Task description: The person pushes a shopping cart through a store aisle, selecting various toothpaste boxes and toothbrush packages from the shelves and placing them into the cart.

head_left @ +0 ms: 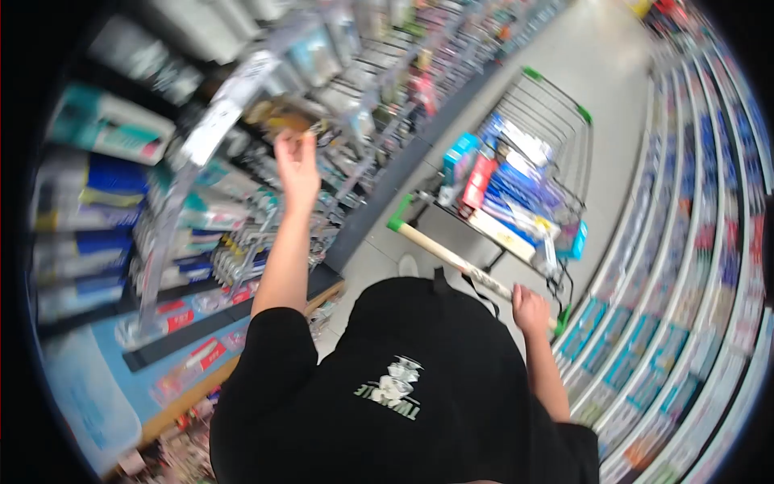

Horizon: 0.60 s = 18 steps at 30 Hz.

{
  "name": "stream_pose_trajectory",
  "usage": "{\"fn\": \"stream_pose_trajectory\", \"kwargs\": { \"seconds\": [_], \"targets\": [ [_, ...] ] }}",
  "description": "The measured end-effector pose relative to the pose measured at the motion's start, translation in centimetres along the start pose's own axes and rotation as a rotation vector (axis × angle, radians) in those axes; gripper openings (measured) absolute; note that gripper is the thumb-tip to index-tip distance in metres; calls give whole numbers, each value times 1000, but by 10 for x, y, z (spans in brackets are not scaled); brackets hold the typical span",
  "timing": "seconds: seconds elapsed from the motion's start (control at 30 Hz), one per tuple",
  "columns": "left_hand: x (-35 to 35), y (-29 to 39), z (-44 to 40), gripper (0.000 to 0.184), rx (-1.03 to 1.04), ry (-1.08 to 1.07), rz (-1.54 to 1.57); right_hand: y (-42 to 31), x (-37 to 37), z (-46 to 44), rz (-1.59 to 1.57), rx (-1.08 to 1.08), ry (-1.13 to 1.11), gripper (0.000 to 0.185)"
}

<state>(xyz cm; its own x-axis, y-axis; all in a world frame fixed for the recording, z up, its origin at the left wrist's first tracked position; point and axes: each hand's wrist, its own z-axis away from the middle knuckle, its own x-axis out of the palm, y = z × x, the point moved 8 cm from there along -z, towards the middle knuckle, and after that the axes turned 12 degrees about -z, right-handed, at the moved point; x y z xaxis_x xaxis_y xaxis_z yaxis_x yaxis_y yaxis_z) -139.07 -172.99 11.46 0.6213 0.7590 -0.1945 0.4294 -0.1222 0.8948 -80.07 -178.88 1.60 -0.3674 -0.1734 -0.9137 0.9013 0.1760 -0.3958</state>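
My left hand is raised to the shelf rack on the left. Its fingers are curled in a pinch at the lower edge of a blurred brown-and-yellow hanging package; the lettering on it cannot be read. My right hand is wrapped round the pale push bar of a shopping cart, near its right end. Inside the wire cart lie several packages, among them a red box, blue-and-white packs and a teal box.
Hanging goods and boxed items, including a teal-and-white box, fill the left rack. A grey metal upright stands left of my arm. Tiered shelves line the right side. Tiled floor runs ahead between them.
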Motion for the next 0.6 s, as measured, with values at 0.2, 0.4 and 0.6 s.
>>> {"fn": "stream_pose_trajectory", "kwargs": {
  "seconds": [0.2, 0.4, 0.6],
  "targets": [
    [79, -38, 89, 35, -457, -355, 225, -1, -5, 0, -32, 17, -37, 44],
    [194, 40, 156, 50, -180, -942, -53, 0, -5, 1, -14, 14, -23, 45],
    [309, 122, 176, 51, 725, -1215, -258, -5, -7, 0, 1, 31, -41, 46]
  ]
}}
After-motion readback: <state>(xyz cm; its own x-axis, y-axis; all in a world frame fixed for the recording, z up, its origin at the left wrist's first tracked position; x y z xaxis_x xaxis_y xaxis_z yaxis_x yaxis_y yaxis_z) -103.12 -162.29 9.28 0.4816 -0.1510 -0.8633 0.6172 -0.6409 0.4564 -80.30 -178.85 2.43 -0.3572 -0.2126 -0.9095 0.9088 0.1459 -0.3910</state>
